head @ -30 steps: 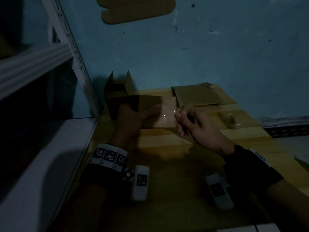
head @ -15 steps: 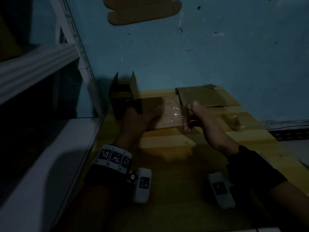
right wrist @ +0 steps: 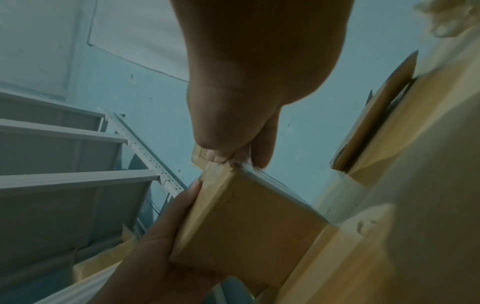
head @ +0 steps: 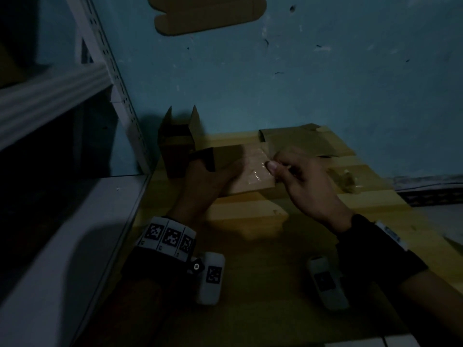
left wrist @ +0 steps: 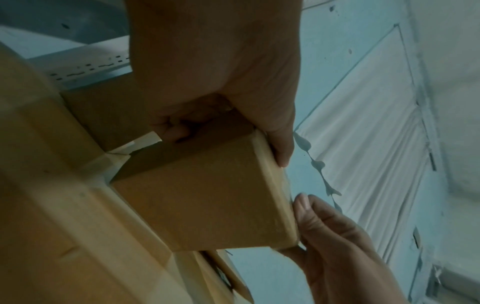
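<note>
Curling my left grip [head: 201, 181] round the small cardboard box [head: 250, 182] to steady it near the far edge of the worktop [head: 250, 214], I pinched the clear tape [head: 259, 169] at its top corner with the thumb and forefinger of my right grip [head: 305, 181], so the strip could peel away without the box twisting.

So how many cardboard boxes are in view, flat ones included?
4. A taped box held in the left hand, right hand pinching its corner; an open box beside the shelf; a flat box on the table; a flat cutout on the wall. Others may be hidden.
</note>
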`<state>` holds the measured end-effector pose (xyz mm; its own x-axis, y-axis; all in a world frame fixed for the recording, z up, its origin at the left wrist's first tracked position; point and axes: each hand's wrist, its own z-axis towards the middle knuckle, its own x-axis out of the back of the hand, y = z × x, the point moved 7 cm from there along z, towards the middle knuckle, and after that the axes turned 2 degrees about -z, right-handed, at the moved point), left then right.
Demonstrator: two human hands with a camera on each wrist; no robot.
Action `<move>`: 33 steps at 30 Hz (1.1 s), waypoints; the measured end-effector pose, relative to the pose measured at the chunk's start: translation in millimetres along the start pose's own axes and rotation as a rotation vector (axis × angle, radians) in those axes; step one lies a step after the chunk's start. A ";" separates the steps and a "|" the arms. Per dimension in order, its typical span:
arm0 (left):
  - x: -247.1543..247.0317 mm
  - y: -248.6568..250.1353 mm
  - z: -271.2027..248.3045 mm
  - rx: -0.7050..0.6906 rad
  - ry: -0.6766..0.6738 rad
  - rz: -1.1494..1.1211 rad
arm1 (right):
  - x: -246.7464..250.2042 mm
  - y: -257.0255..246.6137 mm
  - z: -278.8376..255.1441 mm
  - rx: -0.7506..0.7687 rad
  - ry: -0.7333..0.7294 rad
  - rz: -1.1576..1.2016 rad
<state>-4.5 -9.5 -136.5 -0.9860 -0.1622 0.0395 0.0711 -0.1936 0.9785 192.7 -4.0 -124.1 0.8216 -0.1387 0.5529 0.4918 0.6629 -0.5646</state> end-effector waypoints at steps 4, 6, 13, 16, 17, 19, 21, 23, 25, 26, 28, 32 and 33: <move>-3.7 1.1 -1.4 0.023 -0.047 -0.002 | 1.4 6.5 4.0 -0.065 0.036 0.214; -5.2 2.5 -2.5 0.026 -0.058 -0.013 | 1.5 10.9 3.2 -0.116 0.059 0.370; -5.4 4.2 -3.4 0.038 -0.099 -0.037 | 2.5 22.8 0.0 -0.249 0.087 0.568; -6.4 3.6 -4.4 0.043 -0.131 -0.040 | 0.5 27.8 -1.2 -0.294 0.076 0.658; -6.1 3.1 -4.7 0.048 -0.136 -0.041 | -0.2 29.6 -1.7 -0.310 0.074 0.681; -3.6 1.5 -3.9 0.053 -0.155 -0.027 | -1.5 31.3 -3.0 -0.344 0.074 0.737; -0.1 -0.3 -2.7 0.077 -0.168 -0.015 | -4.1 28.2 -4.6 -0.373 0.056 0.836; 4.2 -2.0 -1.9 0.086 -0.159 -0.006 | -5.5 21.5 -5.8 -0.388 0.026 0.911; 7.4 -2.6 -2.0 0.083 -0.146 -0.021 | -5.6 18.0 -5.1 -0.416 0.003 0.935; 8.4 -3.3 -2.3 0.085 -0.141 -0.024 | -5.7 17.3 -4.7 -0.434 -0.004 0.947; 8.8 -4.3 -2.7 0.084 -0.137 0.001 | -4.5 17.4 -3.0 -0.432 -0.013 0.965; 9.0 -3.7 -1.0 0.035 -0.124 0.098 | -3.4 16.5 -2.8 -0.398 -0.047 0.888; 8.8 -3.6 -1.3 0.025 -0.126 0.106 | -4.0 18.1 -3.2 -0.408 -0.046 0.863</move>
<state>-13.2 -11.5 -139.9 -0.9844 -0.0578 0.1663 0.1734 -0.1570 0.9722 199.2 6.2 -138.5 0.9401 0.3126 -0.1360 -0.2093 0.2143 -0.9541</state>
